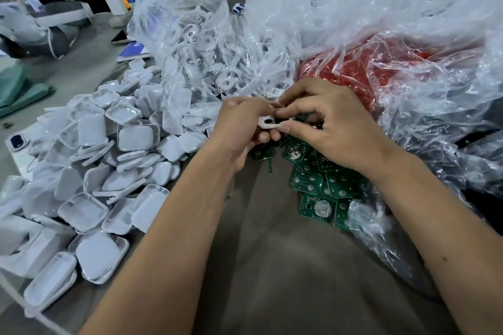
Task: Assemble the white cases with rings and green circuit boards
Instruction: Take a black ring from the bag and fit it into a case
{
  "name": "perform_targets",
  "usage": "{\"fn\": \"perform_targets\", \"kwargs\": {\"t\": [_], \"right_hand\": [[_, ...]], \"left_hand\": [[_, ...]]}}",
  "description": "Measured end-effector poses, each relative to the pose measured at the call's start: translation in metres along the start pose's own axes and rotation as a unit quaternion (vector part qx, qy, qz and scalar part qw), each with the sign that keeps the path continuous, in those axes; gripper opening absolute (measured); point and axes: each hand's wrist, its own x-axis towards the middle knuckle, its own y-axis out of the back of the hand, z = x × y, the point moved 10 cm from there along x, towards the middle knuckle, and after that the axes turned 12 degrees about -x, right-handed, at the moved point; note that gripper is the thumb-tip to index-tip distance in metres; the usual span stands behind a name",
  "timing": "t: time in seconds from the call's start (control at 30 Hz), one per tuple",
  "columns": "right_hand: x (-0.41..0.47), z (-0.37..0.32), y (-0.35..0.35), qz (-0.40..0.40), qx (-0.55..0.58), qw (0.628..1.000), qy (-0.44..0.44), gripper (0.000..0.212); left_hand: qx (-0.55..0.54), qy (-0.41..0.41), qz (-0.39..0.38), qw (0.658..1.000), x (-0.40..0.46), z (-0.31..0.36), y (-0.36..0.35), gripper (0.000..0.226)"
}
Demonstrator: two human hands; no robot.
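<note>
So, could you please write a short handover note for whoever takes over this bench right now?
Left hand and right hand both grip one small white plastic case piece with an oval hole, mid-assembly. Heap of white square plastic cases lies to the left, green circuit boards below the right hand, more white parts in the clear plastic bag behind. Whether a ring or board is fitted yet cannot be seen. Many cases and boards remain.

Two hands (pixel 239 128); white cases (pixel 89 171), circuit boards (pixel 318 185) uncountable.

Both forearms reach forward; left hand (pixel 239 128) and right hand (pixel 330 128) meet, fingers curled, pinching together.
</note>
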Motion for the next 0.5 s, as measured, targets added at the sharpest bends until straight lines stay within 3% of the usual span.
{"fn": "perform_targets", "kwargs": {"t": [0.07,0.17,0.27,0.3,0.37,0.43,0.5], "right_hand": [[-0.001,-0.002,-0.002,-0.02,-0.012,1.0,0.012,0.024],[0.0,0.001,0.004,0.022,-0.025,0.999,-0.005,0.021],[-0.003,0.017,0.01,0.077,0.115,0.985,-0.102,0.012],[-0.006,0.026,0.008,0.088,0.22,0.96,-0.147,0.009],[-0.013,0.042,-0.005,0.096,0.416,0.871,-0.243,0.012],[-0.018,0.048,-0.018,0.073,0.526,0.795,-0.294,0.008],[-0.019,0.048,-0.026,0.043,0.578,0.755,-0.307,0.021]], "left_hand": [[-0.002,0.01,0.007,1.0,-0.001,0.001,0.004,0.018],[-0.037,0.025,-0.009,0.999,-0.002,0.001,-0.001,0.029],[-0.086,0.025,-0.037,0.995,-0.003,0.001,-0.01,0.045],[-0.092,0.015,-0.046,0.995,-0.003,0.002,-0.013,0.042],[-0.09,-0.016,-0.061,0.994,-0.004,0.005,-0.02,0.024],[-0.093,-0.043,-0.063,0.993,-0.005,0.007,-0.023,0.011],[-0.112,-0.056,-0.049,0.991,-0.004,0.007,-0.021,0.005]]}}
